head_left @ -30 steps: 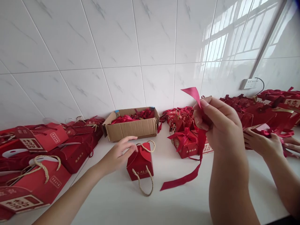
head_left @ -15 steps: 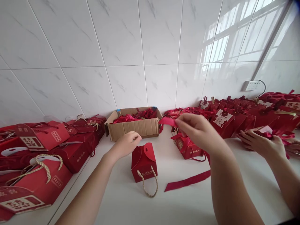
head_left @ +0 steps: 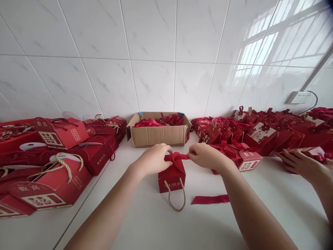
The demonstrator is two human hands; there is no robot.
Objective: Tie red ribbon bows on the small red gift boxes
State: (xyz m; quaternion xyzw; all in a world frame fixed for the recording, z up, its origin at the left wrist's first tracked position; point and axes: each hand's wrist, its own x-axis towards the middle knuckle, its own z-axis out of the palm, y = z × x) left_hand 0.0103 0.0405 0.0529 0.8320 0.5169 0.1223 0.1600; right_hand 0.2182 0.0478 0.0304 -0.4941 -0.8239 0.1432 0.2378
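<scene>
A small red gift box (head_left: 171,177) with a beige rope handle (head_left: 177,199) stands on the white counter in front of me. My left hand (head_left: 153,160) is closed on the box's top at its left side. My right hand (head_left: 205,155) pinches a red ribbon (head_left: 211,199) at the top of the box. The ribbon runs under my right wrist and its free end lies flat on the counter to the right of the box.
An open cardboard box (head_left: 158,133) of red ribbons stands against the tiled wall. Larger red gift boxes (head_left: 62,133) are piled at the left, and several small red boxes (head_left: 249,137) at the right. Another person's hand (head_left: 299,162) holds a box at far right.
My right hand has come down from head height with the ribbon to the top of the box. My left hand closed on the box top. The view shifted left.
</scene>
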